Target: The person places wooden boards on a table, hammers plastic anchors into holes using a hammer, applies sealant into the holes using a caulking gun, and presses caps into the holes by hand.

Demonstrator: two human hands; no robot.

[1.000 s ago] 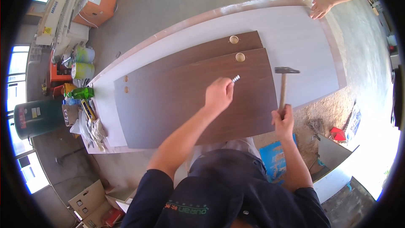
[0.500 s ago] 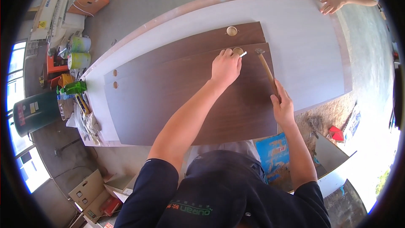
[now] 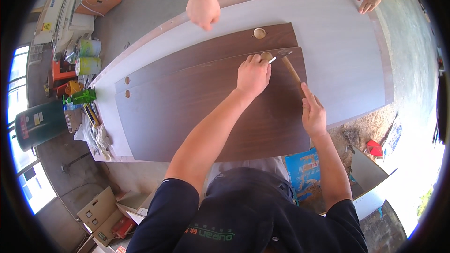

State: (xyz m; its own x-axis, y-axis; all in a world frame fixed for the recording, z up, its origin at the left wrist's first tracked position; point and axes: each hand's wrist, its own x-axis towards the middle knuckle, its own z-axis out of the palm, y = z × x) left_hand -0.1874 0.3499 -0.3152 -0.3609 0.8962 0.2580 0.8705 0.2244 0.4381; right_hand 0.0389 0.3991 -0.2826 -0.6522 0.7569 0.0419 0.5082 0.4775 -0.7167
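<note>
Head view: your left hand (image 3: 253, 74) rests on the nearer dark brown wood-grain panel (image 3: 197, 107), fingers closed in a pinch on a small pale pin (image 3: 272, 59) held just beside the round light-coloured insert (image 3: 266, 56) near the panel's far edge. Your right hand (image 3: 313, 115) is wrapped shut around the lower end of the wooden handle of a hammer (image 3: 291, 68), whose metal head sits close above the pin. A second dark panel (image 3: 211, 51) with a matching round insert (image 3: 259, 33) lies touching the first, both flat on the large pale surface (image 3: 347, 61). In my judgement the pin is light, stiff and easily dropped; pinch it low on the shank, clear of the hammer face. The panels look rigid and heavy. Another person's hands (image 3: 203, 11) are at the surface's far edge; paint cans (image 3: 88, 56) stand at left.
</note>
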